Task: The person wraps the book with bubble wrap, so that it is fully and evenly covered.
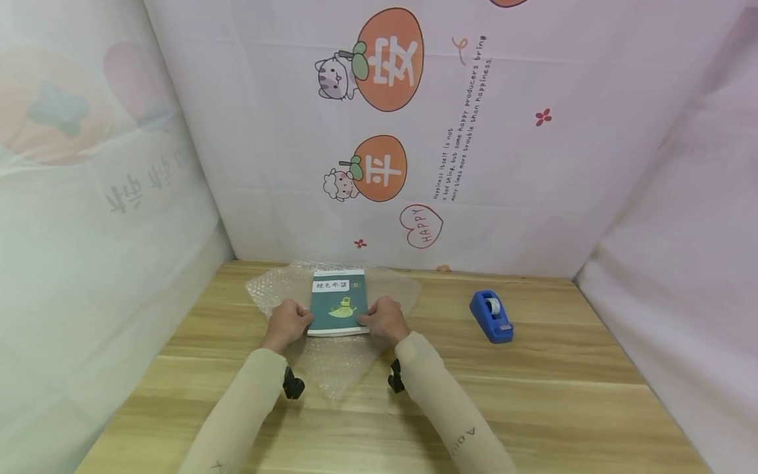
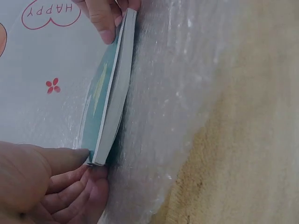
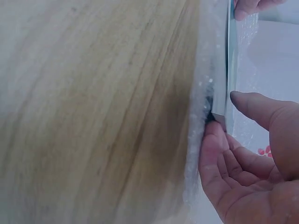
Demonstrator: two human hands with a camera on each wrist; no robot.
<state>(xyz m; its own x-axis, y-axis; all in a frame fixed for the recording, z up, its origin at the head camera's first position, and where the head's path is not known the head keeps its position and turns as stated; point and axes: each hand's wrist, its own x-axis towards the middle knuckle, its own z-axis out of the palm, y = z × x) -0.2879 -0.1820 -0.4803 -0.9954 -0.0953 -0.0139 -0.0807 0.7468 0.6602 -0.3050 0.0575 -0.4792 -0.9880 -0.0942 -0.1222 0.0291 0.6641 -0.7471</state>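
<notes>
- Book point(image 1: 337, 304): green cover facing up, white label strip with dark characters near the far edge, yellow-green leaf drawing below it. Located over the middle of the bubble wrap, between the two hands. Left wrist view: page block visible along the near side, slightly bowed, with a narrow gap under the cover. Cannot tell whether the far edge touches the wrap.
- Left hand point(image 1: 287, 324): grips the book's near left corner; thumb on the cover, other fingers curled beneath. Only the book's thickness separates thumb and fingers.
- Right hand point(image 1: 385, 319): pinches the near right corner in like manner; thumb at the cover, fingers bent in underneath.
- Bubble wrap point(image 1: 334, 368): clear sheet spread on the table, one corner pointing toward the person, extending past the book on both sides.
- Tape dispenser point(image 1: 491, 322): blue, tape roll point(image 1: 493, 305) seated in it; on the table to the right, well apart from the wrap.
- Sleeves point(image 1: 243, 395): pale, a black device point(image 1: 292, 384) at each wrist.
- Table point(image 1: 562, 408): light wood grain.
- Backdrop cloth point(image 1: 503, 230): white, printed with orange fruit, a red heart and lettering; stands behind the table.
</notes>
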